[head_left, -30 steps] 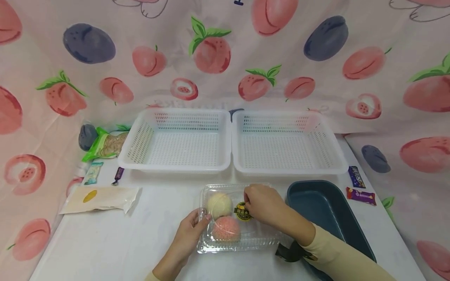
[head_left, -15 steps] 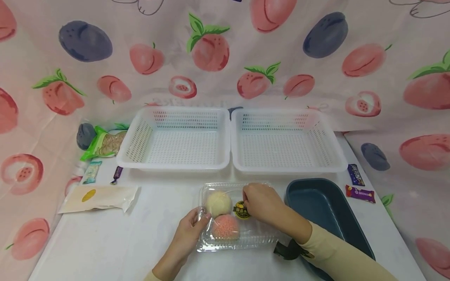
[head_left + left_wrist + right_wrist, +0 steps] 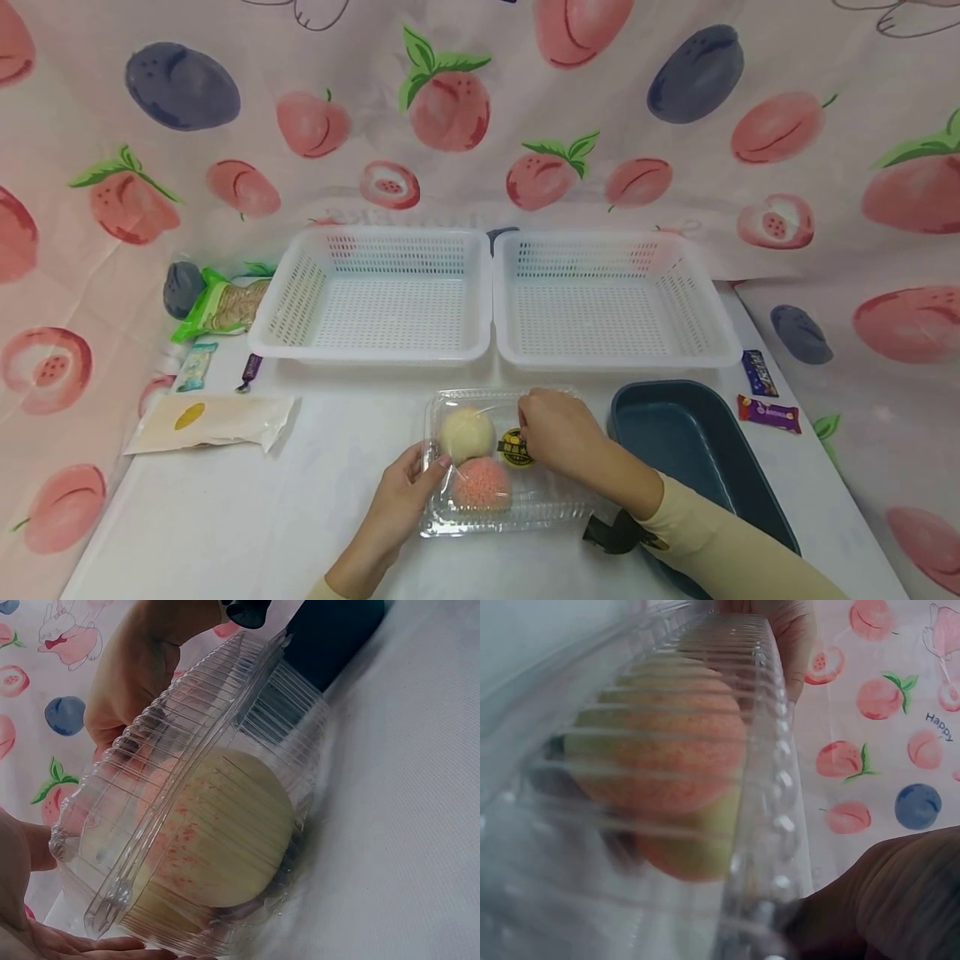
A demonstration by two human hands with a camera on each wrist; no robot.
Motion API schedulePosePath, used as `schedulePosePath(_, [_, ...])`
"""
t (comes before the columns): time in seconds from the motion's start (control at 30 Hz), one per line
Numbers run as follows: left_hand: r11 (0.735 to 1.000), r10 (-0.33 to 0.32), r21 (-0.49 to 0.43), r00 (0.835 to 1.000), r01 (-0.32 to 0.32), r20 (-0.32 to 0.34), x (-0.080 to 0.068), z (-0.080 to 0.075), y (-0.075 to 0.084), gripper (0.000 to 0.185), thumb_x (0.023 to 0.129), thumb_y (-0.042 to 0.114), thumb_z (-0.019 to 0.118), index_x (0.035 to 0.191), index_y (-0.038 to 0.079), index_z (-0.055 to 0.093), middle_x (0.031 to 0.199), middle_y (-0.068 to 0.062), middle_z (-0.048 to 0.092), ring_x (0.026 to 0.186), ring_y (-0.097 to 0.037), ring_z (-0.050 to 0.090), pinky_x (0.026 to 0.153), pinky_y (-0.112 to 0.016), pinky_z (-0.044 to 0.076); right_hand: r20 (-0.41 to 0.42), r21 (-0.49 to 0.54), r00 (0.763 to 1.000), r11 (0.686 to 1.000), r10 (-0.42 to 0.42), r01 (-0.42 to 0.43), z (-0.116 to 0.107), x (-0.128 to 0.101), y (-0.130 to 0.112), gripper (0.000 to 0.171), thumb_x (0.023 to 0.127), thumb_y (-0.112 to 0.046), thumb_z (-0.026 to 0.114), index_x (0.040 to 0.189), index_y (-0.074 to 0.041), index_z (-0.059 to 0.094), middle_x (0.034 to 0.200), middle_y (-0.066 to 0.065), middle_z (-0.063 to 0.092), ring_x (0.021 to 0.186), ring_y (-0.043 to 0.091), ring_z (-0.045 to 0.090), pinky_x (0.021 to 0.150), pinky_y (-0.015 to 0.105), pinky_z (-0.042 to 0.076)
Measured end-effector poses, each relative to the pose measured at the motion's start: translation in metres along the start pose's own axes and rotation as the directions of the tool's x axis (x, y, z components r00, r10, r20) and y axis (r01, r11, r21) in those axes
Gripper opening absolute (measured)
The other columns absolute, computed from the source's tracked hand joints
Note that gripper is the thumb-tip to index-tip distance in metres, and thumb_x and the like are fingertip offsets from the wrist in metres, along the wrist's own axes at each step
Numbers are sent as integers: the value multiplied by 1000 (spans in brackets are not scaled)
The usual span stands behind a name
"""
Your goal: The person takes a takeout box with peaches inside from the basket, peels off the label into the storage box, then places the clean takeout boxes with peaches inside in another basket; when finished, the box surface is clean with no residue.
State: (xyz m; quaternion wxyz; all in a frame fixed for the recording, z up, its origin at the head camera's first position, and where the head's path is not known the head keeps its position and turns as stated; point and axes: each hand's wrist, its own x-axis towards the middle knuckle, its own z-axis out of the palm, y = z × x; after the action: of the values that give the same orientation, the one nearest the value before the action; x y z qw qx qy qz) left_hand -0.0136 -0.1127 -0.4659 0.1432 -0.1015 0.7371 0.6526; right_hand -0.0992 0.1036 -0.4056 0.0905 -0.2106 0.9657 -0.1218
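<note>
Clamshell (image 3: pixel 517 500) of clear plastic lies on the white table (image 3: pixel 225 525), near the front edge, between the two hands and just left of a dark blue tub (image 3: pixel 697 442). Inside sit two round cakes: a pale one (image 3: pixel 467 433) toward the back and a pink one (image 3: pixel 482 485) in front of it, touching. A black and yellow sticker (image 3: pixel 516 448) shows on the lid beside them.

The left hand (image 3: pixel 401 500) grips the box's left edge, thumb on the lid and fingers under the rim (the left wrist view shows the palm low at the box's corner). The right hand (image 3: pixel 558 433) rests on top of the lid by the sticker with its fingers curled down; whether they pinch the lid's edge or only press on it cannot be told from the head view, and the right wrist view is too blurred to settle it.

Judging by these holds, the step in hand looks like working at the lid while the left hand steadies the box. The next move would seem to call for a firm hold on the base and a gentle pull on the lid, since the thin plastic may flex and jolt the cakes.

Behind stand two white baskets (image 3: pixel 378 300) (image 3: pixel 611 300) side by side; snack packets (image 3: pixel 213 421) lie at the left, and wrapped candies (image 3: pixel 768 414) at the right.
</note>
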Motion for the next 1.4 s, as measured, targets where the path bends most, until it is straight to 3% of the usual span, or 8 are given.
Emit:
schedulePosePath(0.27, [1000,0,0,1000,0,5,0,0,-1,70,106,36,61,150,-14,40,140,-30,62,128,-40,65,105,-50,56,-9,37,1000,999,-26,26,-3,-6,1,25,91,-5,73,72,-12,58,70,-2,53,62,13,49,55,30,45])
schedulePosePath(0.47, [1000,-5,-11,1000,5,-2,0,-2,-1,69,106,34,61,150,-14,40,138,-30,64,123,-38,68,103,-48,58,-16,143,998,988,-60,62,-8,-8,3,27,94,-3,67,72,-15,55,66,-5,51,61,11,48,56,25,41])
schedulePosePath(0.77, [1000,7,-9,1000,-7,3,0,-2,-1,72,105,36,63,150,-15,40,137,-31,64,118,-35,70,101,-46,59,-42,345,991,929,-128,134,-16,-11,10,18,93,-2,68,81,-14,60,70,-6,54,65,8,49,56,21,43])
schedulePosePath(0.93, [1000,-2,0,1000,2,-11,-1,0,-1,71,105,38,64,149,-14,42,138,-30,64,119,-35,70,103,-48,58,-61,419,992,899,-111,126,-24,-13,10,13,94,-2,67,88,-12,63,77,-5,58,71,9,52,62,22,48])
schedulePosePath(1.17, [1000,-15,7,1000,15,-10,1,0,-4,73,105,40,62,151,-14,41,143,-31,60,128,-40,65,106,-52,55,-75,449,995,889,-64,91,-41,-18,16,6,97,-2,69,98,-8,68,89,-2,67,82,10,58,71,25,53])
schedulePosePath(1.4, [1000,-21,3,1000,21,3,0,-3,-3,75,106,39,61,151,-16,38,142,-33,60,125,-39,67,102,-48,59,-144,427,989,899,-36,95,-53,-25,30,8,95,-2,72,95,-10,71,90,-3,70,82,9,60,71,26,53])
